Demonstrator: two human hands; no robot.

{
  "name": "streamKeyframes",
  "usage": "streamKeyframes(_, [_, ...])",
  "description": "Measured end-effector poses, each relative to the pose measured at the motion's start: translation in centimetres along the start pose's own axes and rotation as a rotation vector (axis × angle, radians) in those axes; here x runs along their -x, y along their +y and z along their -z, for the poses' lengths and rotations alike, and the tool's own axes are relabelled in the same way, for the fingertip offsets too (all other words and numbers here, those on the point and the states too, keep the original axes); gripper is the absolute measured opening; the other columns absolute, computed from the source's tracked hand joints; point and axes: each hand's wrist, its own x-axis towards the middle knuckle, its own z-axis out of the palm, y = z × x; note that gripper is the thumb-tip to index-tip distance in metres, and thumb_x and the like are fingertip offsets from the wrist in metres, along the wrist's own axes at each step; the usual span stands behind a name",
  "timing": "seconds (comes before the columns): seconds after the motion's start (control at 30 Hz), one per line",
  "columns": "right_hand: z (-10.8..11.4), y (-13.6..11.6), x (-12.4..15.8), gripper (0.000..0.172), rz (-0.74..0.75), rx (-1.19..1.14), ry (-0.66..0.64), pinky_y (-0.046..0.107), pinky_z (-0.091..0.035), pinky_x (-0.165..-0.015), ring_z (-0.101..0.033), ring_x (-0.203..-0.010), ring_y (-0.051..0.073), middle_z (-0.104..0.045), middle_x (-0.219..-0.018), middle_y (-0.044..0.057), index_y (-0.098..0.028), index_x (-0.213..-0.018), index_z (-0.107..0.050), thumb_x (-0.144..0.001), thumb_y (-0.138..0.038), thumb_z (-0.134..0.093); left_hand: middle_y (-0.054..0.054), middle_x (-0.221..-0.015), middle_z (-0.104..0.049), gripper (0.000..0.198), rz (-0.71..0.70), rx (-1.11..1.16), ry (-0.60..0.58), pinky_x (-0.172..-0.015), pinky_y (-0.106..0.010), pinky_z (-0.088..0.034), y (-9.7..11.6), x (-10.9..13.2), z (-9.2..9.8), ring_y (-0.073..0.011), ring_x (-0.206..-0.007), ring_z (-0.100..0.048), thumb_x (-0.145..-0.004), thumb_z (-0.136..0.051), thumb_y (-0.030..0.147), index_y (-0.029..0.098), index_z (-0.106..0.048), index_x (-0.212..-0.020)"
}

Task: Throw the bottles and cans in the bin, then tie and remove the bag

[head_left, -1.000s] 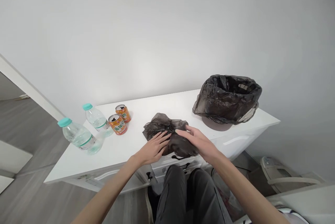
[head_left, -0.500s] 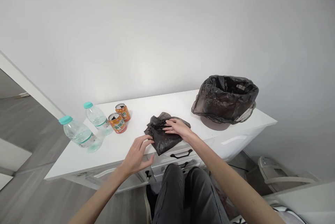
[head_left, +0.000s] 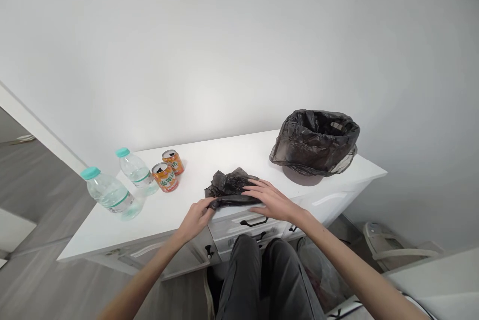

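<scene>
A crumpled black plastic bag [head_left: 234,188] lies at the front edge of the white cabinet top, its near side folded back into a roll. My left hand [head_left: 196,218] pinches the bag's left front corner between thumb and fingers. Over the right end of the bag rests my right hand [head_left: 275,201], fingers stretched out and thumb apart. Further right stands a trash bin [head_left: 303,176] with a black bin liner [head_left: 314,148] draped over its rim.
On the left are two clear bottles with teal caps, one nearer [head_left: 114,195] and one behind [head_left: 137,173]. Two orange drink cans, a front can [head_left: 165,178] and a rear can [head_left: 173,161], stand beside them. Drawers with black handles [head_left: 254,222] lie below the cabinet top [head_left: 209,153].
The bag's front part, which hung over the cabinet edge, is now folded up onto the top. My left hand has closed on its corner. My right hand has shifted right and nearer.
</scene>
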Motion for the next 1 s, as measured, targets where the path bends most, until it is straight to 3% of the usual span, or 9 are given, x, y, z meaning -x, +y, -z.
streamKeyframes(0.1, [-1.4,1.1,-0.6,0.029,-0.013,-0.046,0.143,0.045,-0.039,-0.118,-0.05,-0.146,0.028,-0.071,-0.137,0.008,-0.025,-0.125,-0.072,-0.103,-0.037,-0.058,-0.003,-0.091,-0.075,0.041,0.137,0.095,0.01,-0.079,-0.031,-0.054,1.1,-0.2,1.1,-0.021,-0.084,-0.068,-0.103,-0.04,0.045,0.019,-0.071,-0.107])
streamKeyframes(0.2, [-2.5,1.5,-1.9,0.032,-0.158,-0.071,0.277,0.038,-0.047,-0.105,-0.068,-0.121,0.025,-0.078,-0.119,0.007,-0.025,-0.113,-0.074,-0.108,-0.042,-0.048,-0.005,-0.094,-0.074,0.044,0.216,0.135,0.091,-0.082,-0.033,-0.054,1.8,-1.0,1.5,-0.0229,-0.088,-0.068,-0.103,-0.038,0.051,0.018,-0.068,-0.105])
streamKeyframes(0.3, [-3.6,1.7,-3.4,0.033,-0.357,-0.031,0.287,0.032,-0.05,-0.087,-0.073,-0.097,0.024,-0.079,-0.101,0.003,-0.027,-0.116,-0.072,-0.108,-0.045,-0.046,-0.008,-0.101,-0.075,0.04,0.283,0.036,0.212,-0.086,-0.038,-0.055,2.3,-1.9,1.5,-0.0263,-0.094,-0.071,-0.103,-0.04,0.046,0.018,-0.062,-0.123])
streamKeyframes(0.37, [-4.1,1.8,-4.3,0.03,-0.449,0.022,0.258,0.03,-0.048,-0.081,-0.073,-0.095,0.025,-0.079,-0.098,0.003,-0.027,-0.12,-0.071,-0.107,-0.044,-0.049,-0.013,-0.114,-0.073,0.043,0.208,-0.135,0.338,-0.092,-0.043,-0.056,2.9,-2.6,1.4,-0.0289,-0.105,-0.071,-0.102,-0.042,0.034,0.017,-0.054,-0.139])
streamKeyframes(0.43, [-4.3,1.8,-5.2,0.026,-0.477,0.058,0.227,0.03,-0.047,-0.082,-0.073,-0.098,0.025,-0.079,-0.101,0.004,-0.027,-0.123,-0.069,-0.105,-0.041,-0.054,-0.017,-0.135,-0.066,0.05,0.004,-0.327,0.418,-0.106,-0.047,-0.051,3.8,-3.2,1.3,-0.0298,-0.126,-0.064,-0.101,-0.041,0.024,0.017,-0.048,-0.15])
streamKeyframes(0.53, [-3.9,1.4,-6.0,0.024,-0.453,0.057,0.183,0.033,-0.048,-0.086,-0.072,-0.1,0.025,-0.078,-0.105,0.005,-0.026,-0.123,-0.066,-0.102,-0.035,-0.061,-0.012,-0.155,-0.056,0.05,-0.272,-0.522,0.296,-0.122,-0.049,-0.038,4.9,-4.1,0.8,-0.0278,-0.146,-0.048,-0.105,-0.04,0.025,0.022,-0.048,-0.154])
streamKeyframes(0.6, [-3.4,0.6,-6.2,0.027,-0.43,0.068,0.23,0.037,-0.049,-0.092,-0.071,-0.103,0.027,-0.076,-0.111,0.008,-0.023,-0.126,-0.063,-0.099,-0.029,-0.063,-0.009,-0.159,-0.053,0.05,-0.322,-0.586,0.155,-0.127,-0.052,-0.03,4.9,-4.5,0.1,-0.0282,-0.152,-0.042,-0.108,-0.04,0.034,0.024,-0.048,-0.156])
streamKeyframes(0.77, [-2.9,-1.8,-5.4,0.04,-0.184,0.131,0.436,0.048,-0.043,-0.113,-0.057,-0.13,0.03,-0.062,-0.138,0.016,-0.018,-0.137,-0.057,-0.097,-0.019,-0.057,-0.006,-0.164,-0.046,0.055,-0.248,-0.588,0.011,-0.129,-0.057,-0.025,2.3,-4.2,-1.7,-0.0283,-0.157,-0.035,-0.11,-0.035,0.044,0.025,-0.04,-0.161])
streamKeyframes(1.0, [-3.9,-2.5,-4.5,0.039,-0.001,0.109,0.437,0.053,-0.041,-0.121,-0.052,-0.139,0.028,-0.062,-0.143,0.014,-0.017,-0.139,-0.058,-0.1,-0.018,-0.051,-0.005,-0.168,-0.04,0.056,-0.18,-0.502,-0.007,-0.129,-0.053,-0.027,1.0,-3.4,-2.2,-0.0247,-0.16,-0.029,-0.111,-0.033,0.044,0.027,-0.035,-0.164])
